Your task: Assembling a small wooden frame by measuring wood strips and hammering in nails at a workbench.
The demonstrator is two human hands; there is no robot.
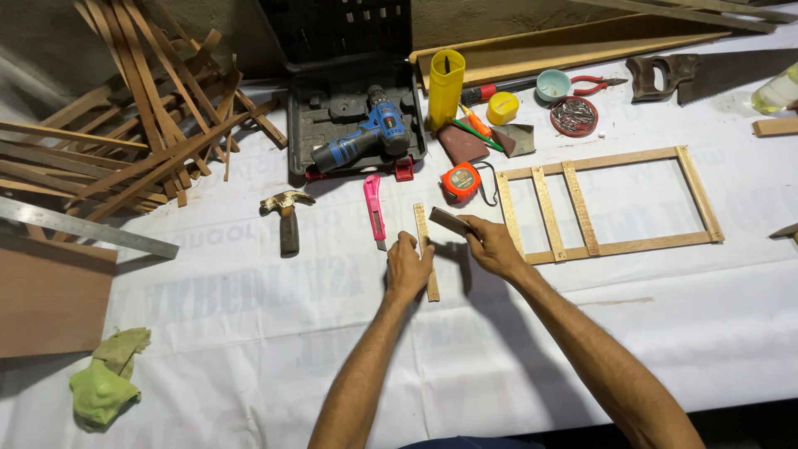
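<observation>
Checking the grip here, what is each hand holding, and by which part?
The left hand pins the thin wooden strip near its middle; the right hand grips a small dark block by its near end.

On the cloth-covered desk (249, 333), the thin wooden strip (427, 249) lies at the centre, the left hand (409, 268) on it and the right hand (490, 245) just right, holding a small wooden block (449, 221). The rectangular wooden slat frame (611, 204) lies right; the pink utility knife (374, 208) and hammer (287, 218) left; the blue cordless drill (366, 137) in its open case (332, 108) behind.
</observation>
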